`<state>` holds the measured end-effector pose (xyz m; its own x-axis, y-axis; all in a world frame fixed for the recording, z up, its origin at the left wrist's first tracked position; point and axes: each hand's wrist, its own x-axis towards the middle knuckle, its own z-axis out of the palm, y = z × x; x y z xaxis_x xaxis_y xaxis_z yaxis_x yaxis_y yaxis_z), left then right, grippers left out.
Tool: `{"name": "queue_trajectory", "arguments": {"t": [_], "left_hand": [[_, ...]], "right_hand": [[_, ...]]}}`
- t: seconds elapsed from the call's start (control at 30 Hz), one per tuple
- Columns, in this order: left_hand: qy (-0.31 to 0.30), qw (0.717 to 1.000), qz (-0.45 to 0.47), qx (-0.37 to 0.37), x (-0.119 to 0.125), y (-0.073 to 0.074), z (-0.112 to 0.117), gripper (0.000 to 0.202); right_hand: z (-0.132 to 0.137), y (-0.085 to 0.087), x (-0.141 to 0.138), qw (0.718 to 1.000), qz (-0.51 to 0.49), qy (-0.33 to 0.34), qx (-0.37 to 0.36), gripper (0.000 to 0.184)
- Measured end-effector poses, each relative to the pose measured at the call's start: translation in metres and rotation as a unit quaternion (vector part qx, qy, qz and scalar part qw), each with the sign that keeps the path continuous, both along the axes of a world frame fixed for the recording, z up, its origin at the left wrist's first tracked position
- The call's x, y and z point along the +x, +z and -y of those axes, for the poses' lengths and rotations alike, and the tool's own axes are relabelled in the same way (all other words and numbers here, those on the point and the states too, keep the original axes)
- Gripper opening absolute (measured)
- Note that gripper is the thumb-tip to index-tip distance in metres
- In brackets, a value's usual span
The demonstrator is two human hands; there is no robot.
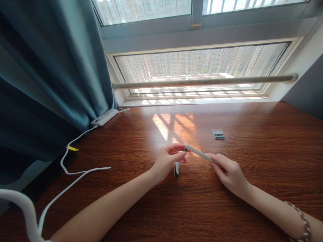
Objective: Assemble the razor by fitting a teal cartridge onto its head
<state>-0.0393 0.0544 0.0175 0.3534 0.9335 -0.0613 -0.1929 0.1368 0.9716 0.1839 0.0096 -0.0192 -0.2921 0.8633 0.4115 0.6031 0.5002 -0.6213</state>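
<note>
My right hand (228, 173) grips a slim white stick-like handle (199, 153), held slanted above the wooden desk (252, 134). My left hand (168, 159) pinches at the handle's far tip with thumb and fingers curled. Under my left hand a small white and dark oblong piece (176, 169) stands on the desk, partly hidden by the fingers. A small flat pack with green and grey parts (218, 134) lies farther back to the right.
A white power bank (104, 117) lies at the back left beside a teal curtain (50, 67), with a white cable (75, 173) trailing toward me. A window with a horizontal rod (202, 81) runs along the desk's far edge. Sunlight patches fall mid-desk.
</note>
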Motion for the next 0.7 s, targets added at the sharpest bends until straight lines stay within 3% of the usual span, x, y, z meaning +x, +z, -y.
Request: {"name": "queue_trajectory", "arguments": {"t": [0.13, 0.33, 0.7], "left_hand": [[-0.011, 1.000, -0.004, 0.001, 0.0002, -0.0001, -0.0004, 0.018], [-0.010, 1.000, -0.002, -0.002, -0.0004, -0.0016, -0.0002, 0.020], [0.001, 1.000, -0.027, 0.014, -0.0002, -0.0005, -0.0011, 0.022]], "right_hand": [[-0.0009, 0.0001, 0.0000, 1.000, 0.010, -0.001, -0.008, 0.029], [-0.0032, 0.0020, 0.0015, 0.998, -0.057, -0.019, -0.027, 0.029], [-0.0022, 0.0027, 0.0016, 0.997, -0.054, -0.003, -0.060, 0.029]]}}
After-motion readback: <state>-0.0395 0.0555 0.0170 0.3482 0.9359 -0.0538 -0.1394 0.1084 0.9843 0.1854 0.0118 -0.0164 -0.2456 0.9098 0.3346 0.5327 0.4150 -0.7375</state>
